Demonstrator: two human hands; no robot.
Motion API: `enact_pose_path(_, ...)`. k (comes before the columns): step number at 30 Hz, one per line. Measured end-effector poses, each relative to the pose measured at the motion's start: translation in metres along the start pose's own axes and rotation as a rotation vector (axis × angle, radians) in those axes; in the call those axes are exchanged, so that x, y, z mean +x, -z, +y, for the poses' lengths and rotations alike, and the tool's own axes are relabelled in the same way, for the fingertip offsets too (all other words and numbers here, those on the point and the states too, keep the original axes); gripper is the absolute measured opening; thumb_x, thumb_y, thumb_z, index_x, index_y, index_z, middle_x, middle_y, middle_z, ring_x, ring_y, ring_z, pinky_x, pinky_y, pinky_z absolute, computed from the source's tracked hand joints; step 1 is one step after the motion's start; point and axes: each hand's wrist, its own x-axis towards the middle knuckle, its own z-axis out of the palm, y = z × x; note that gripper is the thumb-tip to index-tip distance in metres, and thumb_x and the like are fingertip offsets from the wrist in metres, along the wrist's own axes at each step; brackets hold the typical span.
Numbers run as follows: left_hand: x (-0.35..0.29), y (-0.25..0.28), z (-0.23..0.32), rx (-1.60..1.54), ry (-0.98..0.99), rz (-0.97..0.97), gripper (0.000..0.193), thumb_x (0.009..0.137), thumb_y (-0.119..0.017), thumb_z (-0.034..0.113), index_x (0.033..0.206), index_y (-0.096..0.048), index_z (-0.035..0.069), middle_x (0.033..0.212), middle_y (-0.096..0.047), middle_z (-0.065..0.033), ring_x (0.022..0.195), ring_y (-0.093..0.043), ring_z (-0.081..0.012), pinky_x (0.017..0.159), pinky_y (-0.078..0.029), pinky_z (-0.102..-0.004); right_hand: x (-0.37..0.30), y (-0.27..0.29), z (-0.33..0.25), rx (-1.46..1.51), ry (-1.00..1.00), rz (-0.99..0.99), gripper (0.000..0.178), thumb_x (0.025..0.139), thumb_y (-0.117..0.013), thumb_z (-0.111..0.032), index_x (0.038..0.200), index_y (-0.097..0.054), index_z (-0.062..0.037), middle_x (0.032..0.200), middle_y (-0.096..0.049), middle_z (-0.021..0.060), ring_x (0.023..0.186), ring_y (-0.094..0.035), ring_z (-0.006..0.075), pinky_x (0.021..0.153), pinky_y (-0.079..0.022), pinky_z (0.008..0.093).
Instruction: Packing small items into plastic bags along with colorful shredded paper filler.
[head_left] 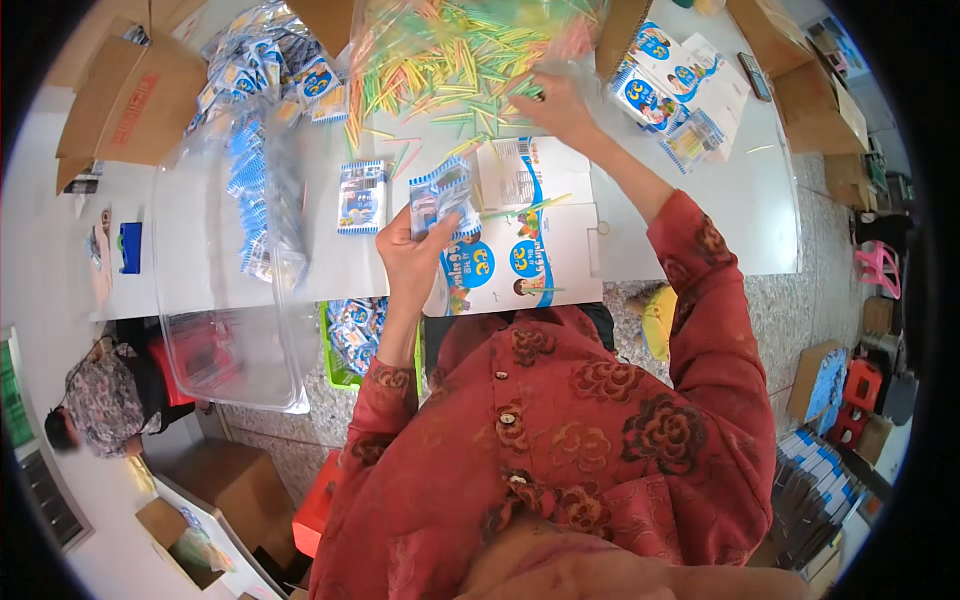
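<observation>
My left hand (408, 255) holds up a small blue-and-white striped packet (440, 197) over the table's near edge. My right hand (556, 100) reaches far forward into a heap of thin coloured sticks (450, 62), yellow, green and pink, its fingers closed on some of them. Between the hands lies a flattened blue-and-white printed carton (515, 245) with a few loose sticks on it. Another small striped packet (361, 196) lies flat on the white table (700, 200) to the left.
A large clear plastic tub (230, 290) holds blue packets at the left. More packets are piled at the far left (270, 70) and printed cartons at the far right (672, 85). Brown cardboard boxes (135, 100) stand around. A green crate (345, 345) sits below. Another person (95, 405) is at lower left.
</observation>
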Motion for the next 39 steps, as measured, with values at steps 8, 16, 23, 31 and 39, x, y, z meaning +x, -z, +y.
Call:
enact_pose_path(8, 0.006, -0.005, 0.009, -0.012, -0.026, 0.003, 0.018, 0.076, -0.065, -0.002, 0.094, -0.065, -0.003, 0.079, -0.063, -0.001, 0.067, -0.053, -0.0028, 0.056, -0.044, -0.0175, -0.022, 0.059, -0.119, 0.469, 0.03, -0.151, 0.013, 0.081, -0.062, -0.008, 0.093, -0.064, -0.0028, 0.07, -0.059, 0.0002, 0.057, -0.052, 0.0061, 0.051, -0.043, 0.0198)
enact_pose_path(16, 0.005, -0.014, 0.004, -0.073, -0.014, 0.012, 0.018, 0.076, -0.066, -0.001, 0.094, -0.065, -0.004, 0.082, -0.064, -0.0022, 0.07, -0.055, -0.0046, 0.062, -0.047, -0.02, -0.043, 0.039, -0.129, -0.08, 0.863, 0.098, 0.026, 0.067, -0.067, 0.002, 0.092, -0.063, -0.0033, 0.089, -0.061, 0.0102, 0.078, -0.062, 0.0234, 0.06, -0.052, 0.028)
enact_pose_path(23, 0.006, -0.016, 0.01, -0.127, 0.041, 0.006, 0.016, 0.076, -0.065, -0.001, 0.091, -0.065, -0.003, 0.074, -0.063, -0.0008, 0.06, -0.053, -0.0032, 0.052, -0.044, -0.0182, -0.048, 0.038, -0.126, -0.081, 0.917, -0.007, 0.028, 0.064, -0.069, 0.003, 0.091, -0.062, -0.0017, 0.088, -0.061, 0.0105, 0.077, -0.062, 0.0252, 0.061, -0.052, 0.0301)
enact_pose_path(31, 0.011, -0.012, 0.013, -0.101, 0.008, -0.042, 0.011, 0.076, -0.064, -0.002, 0.088, -0.065, -0.002, 0.07, -0.062, -0.0011, 0.056, -0.052, -0.0033, 0.047, -0.042, -0.0187, -0.042, 0.051, -0.135, 0.188, 0.607, -0.284, 0.021, 0.07, -0.067, 0.003, 0.09, -0.061, 0.0007, 0.087, -0.061, 0.0107, 0.081, -0.06, 0.0216, 0.068, -0.048, 0.0286)
enact_pose_path(39, 0.021, -0.005, -0.003, 0.087, -0.101, -0.072, 0.008, 0.071, -0.065, -0.001, 0.078, -0.062, -0.002, 0.064, -0.058, -0.0012, 0.056, -0.05, -0.0041, 0.049, -0.041, -0.0206, -0.023, 0.059, -0.141, 0.173, 0.223, -0.551, 0.014, 0.078, -0.063, -0.008, 0.091, -0.063, -0.0043, 0.078, -0.061, 0.0047, 0.066, -0.058, 0.0116, 0.056, -0.045, 0.0233)
